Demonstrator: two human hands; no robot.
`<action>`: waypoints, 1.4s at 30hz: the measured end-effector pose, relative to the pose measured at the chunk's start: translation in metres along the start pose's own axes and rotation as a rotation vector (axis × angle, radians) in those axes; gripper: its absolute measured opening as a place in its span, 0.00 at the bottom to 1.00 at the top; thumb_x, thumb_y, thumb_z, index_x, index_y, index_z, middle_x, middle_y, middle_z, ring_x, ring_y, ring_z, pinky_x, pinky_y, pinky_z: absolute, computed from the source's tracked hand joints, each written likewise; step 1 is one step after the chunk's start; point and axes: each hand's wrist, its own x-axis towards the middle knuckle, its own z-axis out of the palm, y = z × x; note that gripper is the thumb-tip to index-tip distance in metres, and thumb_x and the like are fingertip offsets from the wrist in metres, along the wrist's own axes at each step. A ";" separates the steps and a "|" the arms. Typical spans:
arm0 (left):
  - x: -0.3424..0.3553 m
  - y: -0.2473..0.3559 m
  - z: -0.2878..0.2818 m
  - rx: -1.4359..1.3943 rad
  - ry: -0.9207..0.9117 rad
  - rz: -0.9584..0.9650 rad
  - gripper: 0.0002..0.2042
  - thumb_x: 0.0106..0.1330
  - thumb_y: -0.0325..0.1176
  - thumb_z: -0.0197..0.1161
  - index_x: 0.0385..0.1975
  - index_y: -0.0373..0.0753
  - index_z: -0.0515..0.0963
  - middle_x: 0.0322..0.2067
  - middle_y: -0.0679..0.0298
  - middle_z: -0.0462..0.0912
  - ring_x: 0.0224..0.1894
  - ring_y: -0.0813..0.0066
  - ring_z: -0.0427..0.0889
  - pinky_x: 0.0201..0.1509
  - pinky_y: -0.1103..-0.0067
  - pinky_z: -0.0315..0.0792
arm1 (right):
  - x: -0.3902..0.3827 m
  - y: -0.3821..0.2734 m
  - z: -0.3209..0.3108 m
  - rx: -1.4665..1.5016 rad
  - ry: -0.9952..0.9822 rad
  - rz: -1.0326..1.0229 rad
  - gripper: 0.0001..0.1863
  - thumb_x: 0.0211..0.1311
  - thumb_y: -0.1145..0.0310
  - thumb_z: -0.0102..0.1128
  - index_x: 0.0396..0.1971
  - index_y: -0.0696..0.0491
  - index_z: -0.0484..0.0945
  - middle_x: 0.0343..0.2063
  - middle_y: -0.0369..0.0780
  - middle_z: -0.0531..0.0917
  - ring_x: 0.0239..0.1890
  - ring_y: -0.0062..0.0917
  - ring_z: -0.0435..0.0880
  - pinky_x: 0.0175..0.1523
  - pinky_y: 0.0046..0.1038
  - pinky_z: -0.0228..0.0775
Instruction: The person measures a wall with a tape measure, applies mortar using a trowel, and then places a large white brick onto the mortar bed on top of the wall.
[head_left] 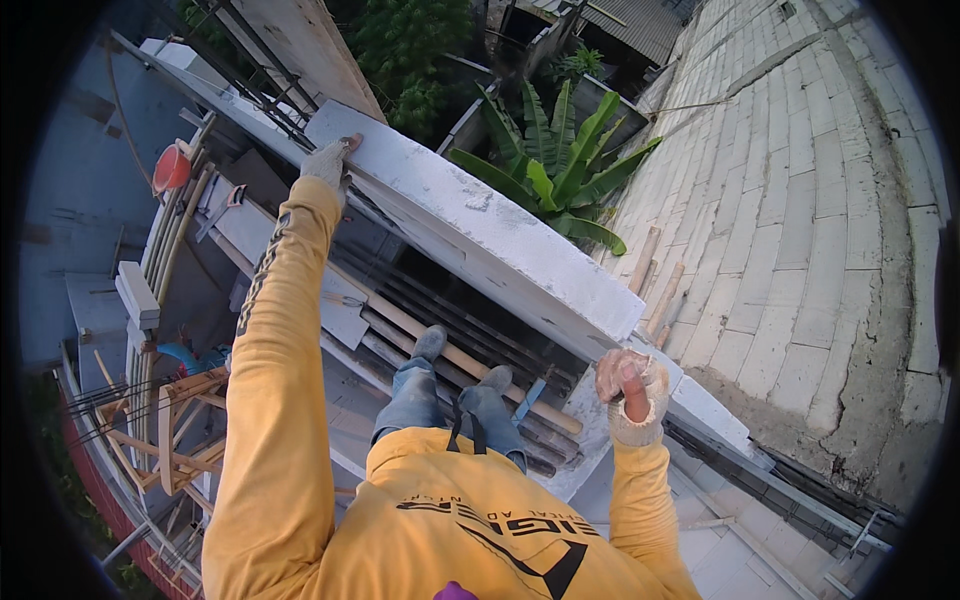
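Observation:
A long white lightweight-block wall runs diagonally in front of me, with a pale, dusty top. My left hand, in a light knit glove, is closed on the wall's far-left end, its fingers bent over the top edge beside the steel bars. At the wall's lower right end is my right hand, gloved with a bare thumb showing. Its fingers are curled in; what they hold, if anything, is hidden. A lower white block course continues past that hand.
My feet stand on wooden poles laid over a dark gap. Upright reinforcing bars rise at the upper left. A red bucket and timber framing are at left. Beyond the wall are a banana plant and a tall block wall.

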 end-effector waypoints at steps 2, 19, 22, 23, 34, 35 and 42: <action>0.016 -0.007 -0.014 0.022 0.050 0.025 0.16 0.51 0.32 0.76 0.36 0.38 0.77 0.30 0.64 0.77 0.31 0.69 0.75 0.35 0.75 0.67 | 0.048 -0.027 0.015 0.356 -0.188 -0.148 0.22 0.66 0.55 0.53 0.14 0.47 0.63 0.12 0.31 0.66 0.14 0.18 0.62 0.22 0.23 0.54; -0.017 0.004 0.004 0.575 0.021 0.089 0.40 0.48 0.55 0.72 0.54 0.26 0.74 0.52 0.44 0.78 0.55 0.52 0.78 0.59 0.71 0.69 | 0.185 0.028 0.096 0.459 -0.333 0.157 0.21 0.64 0.60 0.47 0.11 0.46 0.57 0.09 0.32 0.60 0.12 0.20 0.59 0.19 0.21 0.51; 0.001 -0.005 -0.004 0.561 0.053 0.133 0.39 0.48 0.52 0.73 0.53 0.26 0.75 0.50 0.44 0.79 0.53 0.52 0.79 0.58 0.70 0.70 | 0.188 0.030 0.099 0.447 -0.420 0.137 0.20 0.65 0.60 0.47 0.12 0.47 0.58 0.09 0.32 0.61 0.13 0.20 0.59 0.20 0.22 0.53; -0.008 0.002 -0.003 0.494 0.027 0.106 0.38 0.47 0.52 0.74 0.52 0.26 0.75 0.50 0.44 0.79 0.53 0.52 0.79 0.57 0.70 0.71 | 0.187 0.016 0.108 0.495 -0.400 0.107 0.20 0.65 0.60 0.47 0.12 0.47 0.58 0.09 0.33 0.61 0.13 0.20 0.60 0.20 0.22 0.53; -0.043 0.014 0.002 0.268 0.044 0.091 0.29 0.50 0.45 0.74 0.47 0.28 0.78 0.45 0.47 0.82 0.48 0.54 0.82 0.54 0.70 0.72 | 0.225 -0.013 0.174 0.403 -0.531 -0.019 0.17 0.64 0.60 0.47 0.15 0.47 0.60 0.11 0.32 0.61 0.14 0.20 0.59 0.21 0.23 0.53; -0.041 0.014 0.001 0.314 0.058 0.094 0.28 0.51 0.44 0.74 0.47 0.28 0.78 0.44 0.48 0.83 0.47 0.54 0.82 0.53 0.70 0.73 | 0.228 -0.023 0.194 0.434 -0.536 -0.049 0.18 0.64 0.60 0.48 0.14 0.47 0.60 0.10 0.33 0.61 0.14 0.19 0.59 0.21 0.23 0.52; -0.048 0.017 0.005 0.340 0.014 0.072 0.30 0.50 0.45 0.74 0.46 0.26 0.77 0.43 0.44 0.82 0.46 0.50 0.82 0.52 0.68 0.75 | 0.263 0.047 0.239 0.290 -0.361 0.083 0.19 0.64 0.61 0.49 0.13 0.47 0.59 0.10 0.33 0.60 0.10 0.19 0.55 0.16 0.23 0.49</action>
